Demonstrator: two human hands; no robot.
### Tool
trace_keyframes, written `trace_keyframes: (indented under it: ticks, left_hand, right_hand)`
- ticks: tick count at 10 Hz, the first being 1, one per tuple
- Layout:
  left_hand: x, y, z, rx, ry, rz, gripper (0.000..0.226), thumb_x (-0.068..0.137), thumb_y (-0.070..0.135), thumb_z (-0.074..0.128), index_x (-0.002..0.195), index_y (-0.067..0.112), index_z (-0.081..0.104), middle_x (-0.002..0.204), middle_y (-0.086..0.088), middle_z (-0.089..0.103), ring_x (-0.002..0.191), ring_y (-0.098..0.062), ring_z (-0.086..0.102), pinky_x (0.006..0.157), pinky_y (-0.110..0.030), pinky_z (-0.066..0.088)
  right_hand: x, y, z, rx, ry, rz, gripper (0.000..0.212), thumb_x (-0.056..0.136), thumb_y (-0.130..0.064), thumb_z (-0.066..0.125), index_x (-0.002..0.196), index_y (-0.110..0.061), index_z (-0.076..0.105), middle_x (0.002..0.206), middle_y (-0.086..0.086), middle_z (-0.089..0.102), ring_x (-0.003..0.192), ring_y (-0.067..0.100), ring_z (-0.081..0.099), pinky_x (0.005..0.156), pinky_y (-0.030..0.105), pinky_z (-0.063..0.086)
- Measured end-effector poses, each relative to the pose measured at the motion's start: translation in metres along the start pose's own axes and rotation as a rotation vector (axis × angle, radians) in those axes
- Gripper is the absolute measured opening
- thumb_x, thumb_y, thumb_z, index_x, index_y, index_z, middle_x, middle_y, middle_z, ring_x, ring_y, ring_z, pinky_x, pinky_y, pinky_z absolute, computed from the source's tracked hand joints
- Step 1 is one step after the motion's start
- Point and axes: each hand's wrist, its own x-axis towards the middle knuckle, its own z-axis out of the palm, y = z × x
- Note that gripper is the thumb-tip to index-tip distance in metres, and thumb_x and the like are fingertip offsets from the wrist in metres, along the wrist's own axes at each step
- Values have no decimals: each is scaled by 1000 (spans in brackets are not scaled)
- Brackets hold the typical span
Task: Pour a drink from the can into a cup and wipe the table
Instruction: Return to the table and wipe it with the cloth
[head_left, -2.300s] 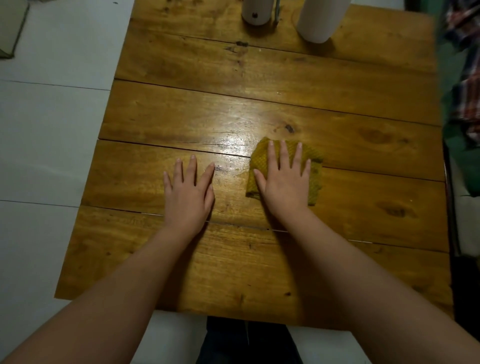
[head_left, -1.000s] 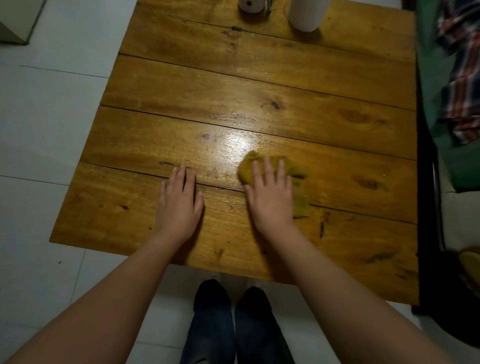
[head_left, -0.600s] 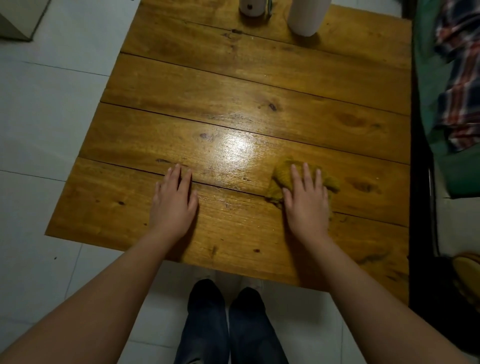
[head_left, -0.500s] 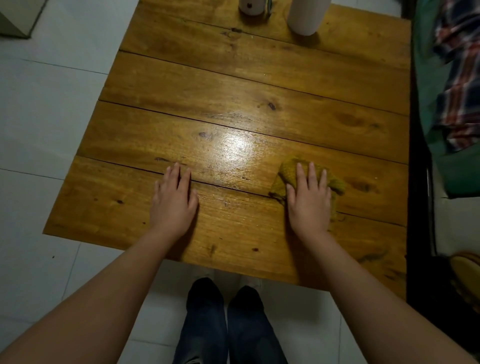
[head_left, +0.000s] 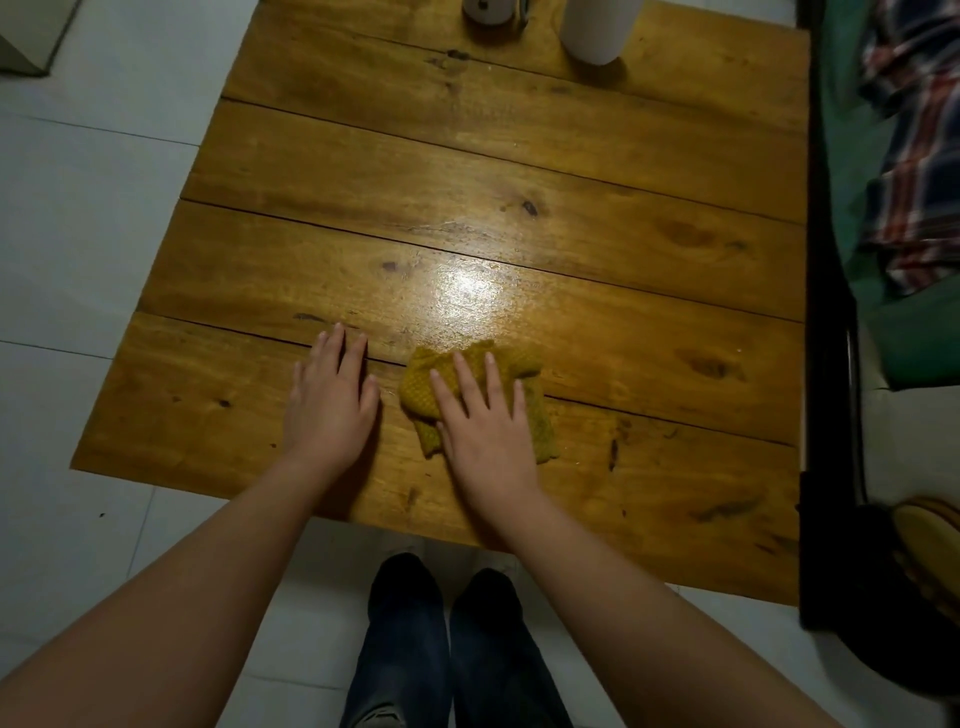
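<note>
**Wiping the plank table with a yellow cloth**

My right hand (head_left: 485, 431) lay flat on the mustard-yellow waffle-weave cloth (head_left: 423, 397), fingers straight and slightly spread, pressing it onto the wooden table (head_left: 519, 171). The cloth sat crumpled near the front edge, across the seam between the two nearest planks, just below a bright glare patch (head_left: 470, 291) on the varnish. My left hand (head_left: 332, 400) rested palm-down on the bare wood just beside the cloth, fingers straight and close together, holding nothing.

At the far edge stood two white vessels, both cut off by the frame: a round one (head_left: 488, 11) on the left and a taller cylinder (head_left: 597, 31) on the right. I could not tell which was the can or the cup.

My dark trouser legs (head_left: 447, 649) showed under the table on the pale tiled floor (head_left: 88, 218). A plaid cloth (head_left: 914, 156) lay to the right.
</note>
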Motion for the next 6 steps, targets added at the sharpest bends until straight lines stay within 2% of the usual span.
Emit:
trace_keyframes:
  ticks: [1,2,3,4,5,6]
  left_hand:
    - [0,3,0,9,-7,-16,52,98,28,35,147,17,20,158,-4,8,145,-20,2,117,-40,4]
    - [0,4,0,12,-11,-19,52,98,28,35,147,17,20,158,-4,8,145,-20,2,117,-41,4]
    - [-1,4,-1,5,-11,-22,52,98,28,35,147,17,20,158,-4,8,145,-21,2,117,-41,4]
    - [-1,5,-1,0,-13,-23,52,98,28,35,147,17,20,158,-4,8,145,-21,2,117,-41,4]
    - [0,4,-1,5,-16,-17,52,98,28,35,147,17,20,158,-5,8,145,-21,2,117,-41,5]
    - [0,3,-1,18,-17,-11,51,98,27,35,147,18,21,158,-4,9,145,-20,3,117,-41,6]
  right_hand:
    - [-10,29,0,44,34,156,59,100,-33,28,140,-36,-16,149,-3,-25,135,27,-27,112,48,-10]
    - [-15,63,-10,105,86,355,55,99,-38,24,145,-34,-7,153,-1,-18,140,29,-20,113,48,-4]
    - [-10,78,-20,161,114,473,53,99,-39,22,147,-30,0,156,1,-9,142,30,-14,115,49,1]
    - [0,64,-22,191,122,439,53,99,-38,21,148,-27,3,157,4,-7,142,31,-15,115,49,-1]
    - [11,33,-20,167,77,275,52,99,-39,19,146,-29,-1,155,2,-12,140,30,-19,113,46,-6]
    - [14,-7,-13,99,11,77,54,99,-40,21,146,-29,-3,155,3,-14,139,33,-20,113,51,-5]
